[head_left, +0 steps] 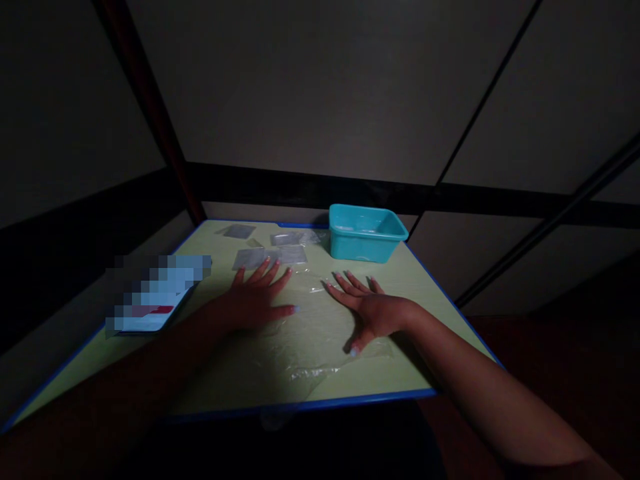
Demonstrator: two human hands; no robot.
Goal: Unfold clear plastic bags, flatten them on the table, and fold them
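Hands (253, 300) (377, 311): two, over clear film (315, 347); tub (363, 245): one.

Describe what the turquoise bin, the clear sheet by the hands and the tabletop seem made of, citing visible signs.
Turquoise bin: probably moulded plastic, smooth, with rounded corners.
Clear sheet: likely thin, glossy plastic film, from its wrinkles and glints.
Tabletop: perhaps matt laminate, given blue edging; wood possible.

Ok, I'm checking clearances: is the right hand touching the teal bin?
Apart. The head view shows a strip of tabletop between the right hand and the base of the teal bin.
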